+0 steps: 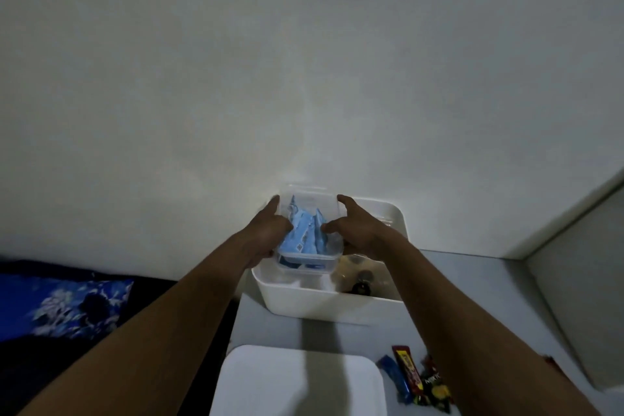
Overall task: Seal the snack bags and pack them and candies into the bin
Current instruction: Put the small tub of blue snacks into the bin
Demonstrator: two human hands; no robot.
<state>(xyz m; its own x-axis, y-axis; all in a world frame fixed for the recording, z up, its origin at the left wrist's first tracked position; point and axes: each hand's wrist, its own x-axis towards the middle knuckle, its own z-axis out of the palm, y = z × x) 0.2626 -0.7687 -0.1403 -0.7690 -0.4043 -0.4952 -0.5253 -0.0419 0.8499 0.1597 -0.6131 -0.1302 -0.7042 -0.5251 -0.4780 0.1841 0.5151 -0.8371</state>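
From the head view, I have both hands on a clear plastic container (304, 265), held over the left half of the white bin (320, 306), which stands at the back of the grey table (472, 280) against the wall. My left hand (266, 230) grips the container's left wall and my right hand (358, 230) grips its right wall, each with the forefinger stretched up along the rim. So both grips are holding, not free. The blue snack bags (305, 233) stand upright inside the container. I cannot tell from here whether their tops are sealed.

I judge the step to be lowering this container into the bin. Its bottom looks level with the bin's rim or just inside. Dark, round things lie in the bin's right half, too dim to name.

Next I need to set the container down level on the left side, clear of those things, and let go. The wrapped candies (418, 378) lie loose on the table near my right forearm, beside a white lid (297, 382), not yet packed.
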